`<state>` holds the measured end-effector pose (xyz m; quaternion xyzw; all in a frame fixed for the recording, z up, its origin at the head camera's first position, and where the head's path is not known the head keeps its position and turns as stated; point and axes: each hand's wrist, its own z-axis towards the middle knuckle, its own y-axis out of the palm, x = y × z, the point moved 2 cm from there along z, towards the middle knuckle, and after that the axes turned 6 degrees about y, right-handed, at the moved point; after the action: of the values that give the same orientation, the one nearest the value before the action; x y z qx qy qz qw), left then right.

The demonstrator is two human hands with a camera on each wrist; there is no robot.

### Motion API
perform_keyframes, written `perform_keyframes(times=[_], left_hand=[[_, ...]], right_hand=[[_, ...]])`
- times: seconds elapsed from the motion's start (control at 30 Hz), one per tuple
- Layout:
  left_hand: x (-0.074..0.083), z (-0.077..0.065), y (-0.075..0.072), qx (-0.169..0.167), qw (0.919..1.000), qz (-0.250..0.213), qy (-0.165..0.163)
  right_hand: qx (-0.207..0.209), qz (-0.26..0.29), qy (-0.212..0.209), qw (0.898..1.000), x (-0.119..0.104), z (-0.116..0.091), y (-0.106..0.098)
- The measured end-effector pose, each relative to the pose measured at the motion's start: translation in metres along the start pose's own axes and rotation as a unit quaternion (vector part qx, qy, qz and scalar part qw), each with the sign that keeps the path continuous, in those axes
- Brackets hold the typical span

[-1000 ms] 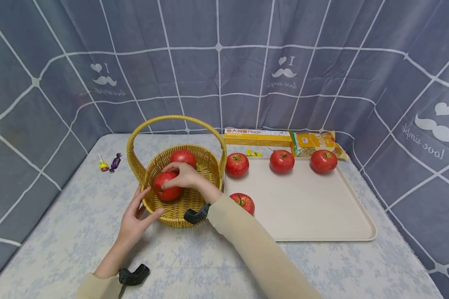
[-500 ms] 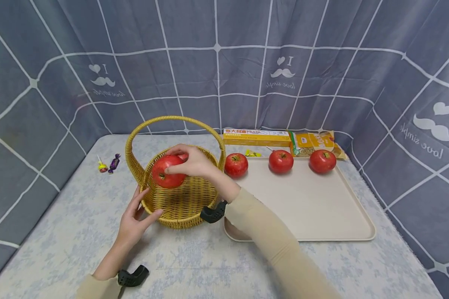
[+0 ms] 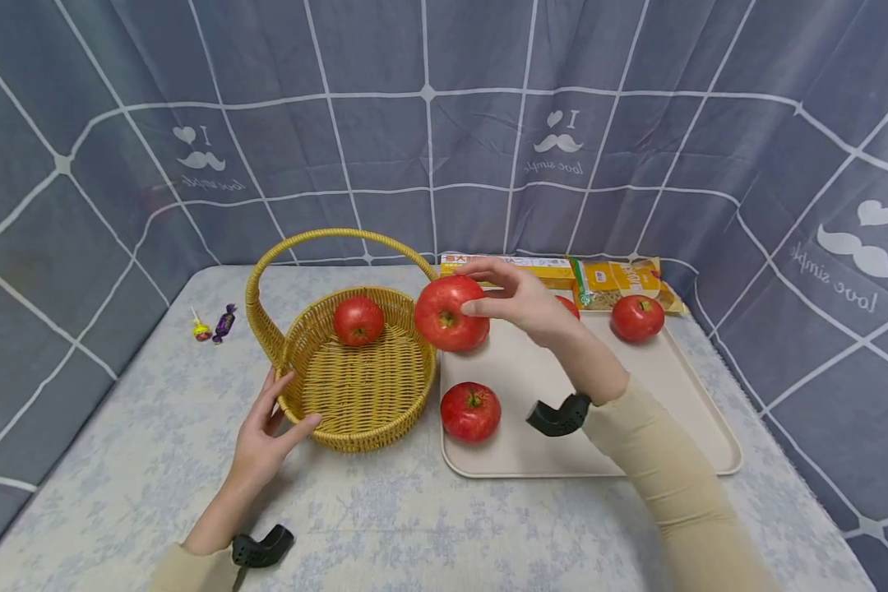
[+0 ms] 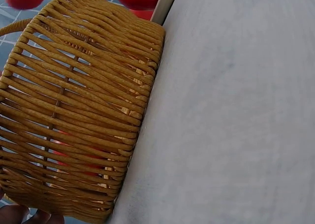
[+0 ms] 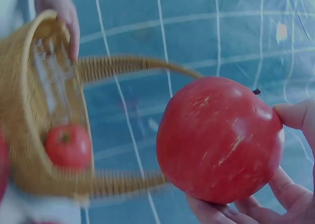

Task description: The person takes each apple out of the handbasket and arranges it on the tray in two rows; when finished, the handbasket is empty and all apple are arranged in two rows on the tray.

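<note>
My right hand (image 3: 518, 300) pinches a red apple (image 3: 447, 316) between thumb and fingers, raised over the left end of the cream tray (image 3: 540, 460). In the right wrist view, the held apple (image 5: 221, 140) shows its rounded side, with the stem toward the thumb. My left hand (image 3: 266, 440) holds the near-left side of the wicker basket (image 3: 366, 440), thumb and fingers spread along its rim. Inside the basket, toward the back, lies one apple (image 3: 358, 321). Fingertips (image 4: 42, 217) of the left hand appear at the basket's lower corner in the left wrist view.
On the tray, one apple (image 3: 471, 411) lies at front left and another (image 3: 638, 318) at back right; others are partly hidden behind my right hand. A pasta box (image 3: 548, 270) and a yellow packet (image 3: 622, 284) stand behind. A lollipop (image 3: 201, 330) and purple candy (image 3: 224, 323) lie left.
My right hand has lifted an apple out of the basket and carried it right, past the rim and over the tray. The left hand stays at the basket.
</note>
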<state>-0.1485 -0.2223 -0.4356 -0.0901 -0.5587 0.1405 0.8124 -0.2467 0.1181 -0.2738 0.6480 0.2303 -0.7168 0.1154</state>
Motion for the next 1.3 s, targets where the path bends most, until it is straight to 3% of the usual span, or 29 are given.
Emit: perform_keyframes(times=[0.27, 0.47, 0.7, 0.93, 1.13, 1.3], left_hand=[[0.001, -0.001, -0.002, 0.003, 1.0000, 0.002, -0.007], [0.001, -0.001, -0.002, 0.000, 1.0000, 0.004, -0.009], [0.001, 0.000, -0.002, -0.003, 1.0000, 0.000, -0.007], [0.002, 0.000, -0.001, -0.001, 1.0000, 0.000, -0.005], [0.002, 0.001, 0.000, -0.003, 1.0000, -0.003, -0.004], [0.002, 0.001, 0.000, -0.004, 1.0000, -0.001, -0.005]], right_hand=[[0.088, -0.034, 0.067, 0.993, 0.032, -0.045, -0.075], [0.106, -0.024, 0.131, 0.985, 0.073, -0.073, -0.105], [0.093, -0.006, 0.148, 0.985, 0.119, -0.095, -0.117], [0.069, 0.016, 0.153, 0.986, 0.150, -0.104, -0.117], [0.026, 0.014, 0.173, 0.985, 0.162, -0.109, -0.114], [-0.011, -0.023, 0.173, 0.985, 0.161, -0.113, -0.117]])
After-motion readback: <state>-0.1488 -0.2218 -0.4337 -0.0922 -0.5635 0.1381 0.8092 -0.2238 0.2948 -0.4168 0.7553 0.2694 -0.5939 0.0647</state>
